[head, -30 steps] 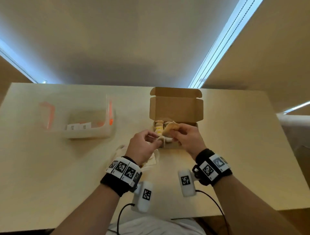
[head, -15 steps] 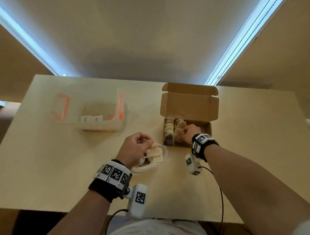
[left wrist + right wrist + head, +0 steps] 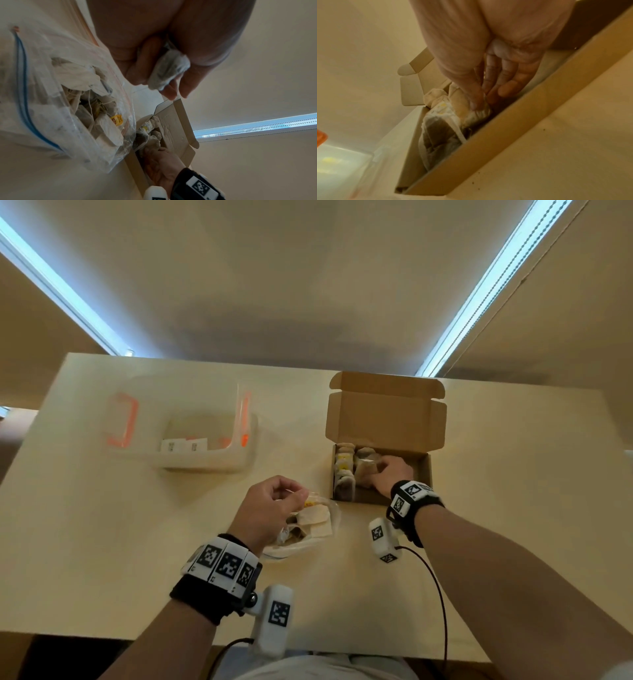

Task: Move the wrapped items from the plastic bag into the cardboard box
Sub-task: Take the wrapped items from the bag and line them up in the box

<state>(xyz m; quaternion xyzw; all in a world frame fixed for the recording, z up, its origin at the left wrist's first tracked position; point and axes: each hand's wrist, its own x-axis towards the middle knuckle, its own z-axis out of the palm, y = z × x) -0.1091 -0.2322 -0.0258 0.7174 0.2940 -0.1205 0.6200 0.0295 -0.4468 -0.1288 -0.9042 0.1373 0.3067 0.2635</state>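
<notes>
A: What's biggest?
B: The tabletop (image 3: 102,542), then the cardboard box (image 3: 385,422) at centre right, lid up.
A: And the plastic bag (image 3: 329,520)?
B: Centre frame, just left of the box. The left hand (image 3: 267,508) pinches one wrapped item (image 3: 169,71) above it.
A: The other?
B: The right hand (image 3: 390,474) is inside the box, fingers (image 3: 475,97) clamped on another wrapped item (image 3: 469,109).
</notes>
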